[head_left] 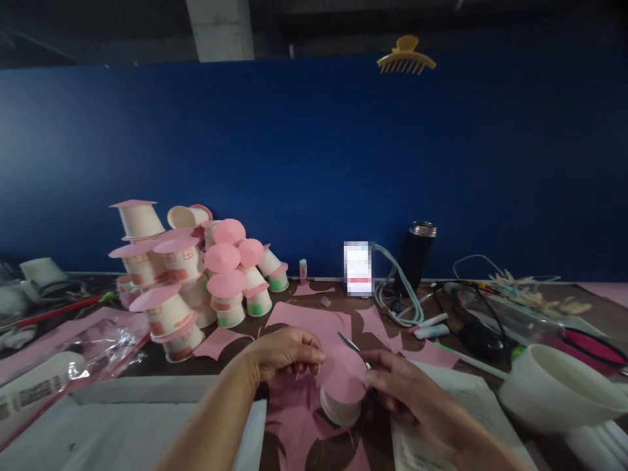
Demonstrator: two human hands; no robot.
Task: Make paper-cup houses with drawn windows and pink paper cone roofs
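A pink paper circle (pixel 344 376) is in front of me, above a white paper cup (pixel 340 411) that it partly hides. My left hand (pixel 289 350) is closed, its thumb and finger pinching the circle's left edge. On the other side my right hand (pixel 402 386) is closed around a pair of scissors (pixel 347 340); the blade points up and left behind the circle. The right thumb is by the circle's right edge. Pink paper scraps (pixel 294 418) with curved cutouts lie beneath. Whether the circle is fixed to the cup cannot be seen.
At left stand stacked paper cups (pixel 181 261) with pink paper roofs. A lit phone (pixel 358 269), a black bottle (pixel 417 258), a coiled cable (pixel 392 294) and markers (pixel 432 326) are at the back. A white bowl (pixel 559 386) stands right, a white box (pixel 147 418) front left.
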